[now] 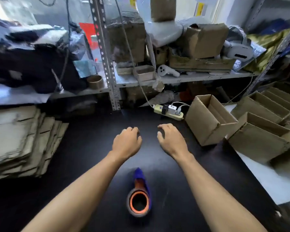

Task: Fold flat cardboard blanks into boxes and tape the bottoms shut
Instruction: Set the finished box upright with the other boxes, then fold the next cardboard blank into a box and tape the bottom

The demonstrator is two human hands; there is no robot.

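My left hand (126, 141) and right hand (171, 139) hang side by side over the middle of the black table (90, 148), palms down, fingers loosely curled and holding nothing. The dark surface around them is bare, so there is open room between the piles. Along the table's left edge lies the stack of flat cardboard blanks (18, 141), its corners fanned out toward me. On the right, a folded box (209, 119) stands open-topped near the edge, with more folded boxes (264, 131) crowded just beside it. The tape dispenser (140, 196) lies between my forearms, close to the near edge. A power strip (168, 112) sits at the far edge below the shelf (174, 79).
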